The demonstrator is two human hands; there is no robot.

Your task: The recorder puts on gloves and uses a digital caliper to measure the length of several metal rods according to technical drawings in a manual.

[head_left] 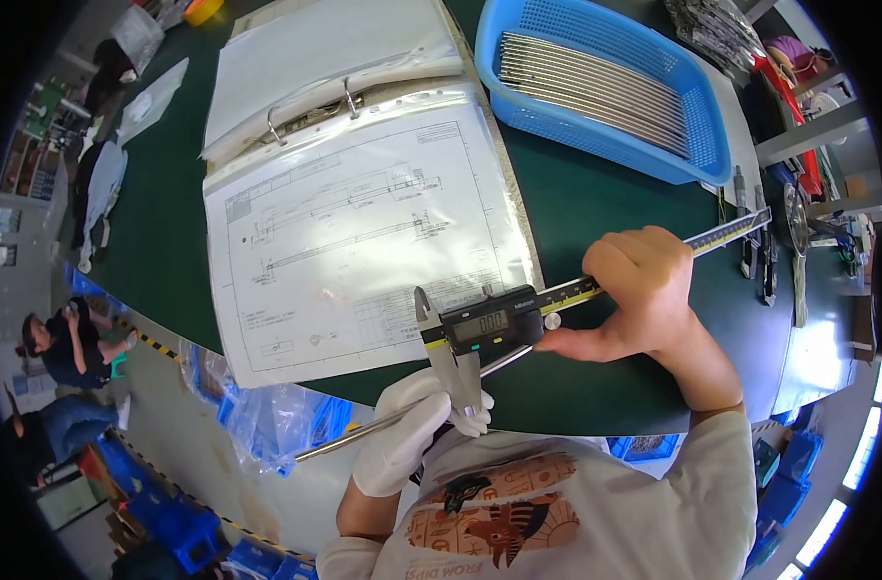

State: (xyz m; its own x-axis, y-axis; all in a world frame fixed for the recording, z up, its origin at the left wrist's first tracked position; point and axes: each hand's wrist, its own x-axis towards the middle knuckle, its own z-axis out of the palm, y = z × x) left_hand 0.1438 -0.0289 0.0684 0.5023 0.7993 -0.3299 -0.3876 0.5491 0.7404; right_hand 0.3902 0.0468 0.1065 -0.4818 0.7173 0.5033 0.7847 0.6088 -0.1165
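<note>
Rod (363,433), pinched in the gloved left hand (402,435), could tilt between the jaws of the caliper (489,324) gripped by the right hand (644,290), skewing the reading.

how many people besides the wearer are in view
2, both on the floor at far left: one in a dark top, one in blue clothing just below. Others may be hidden off frame.
</note>
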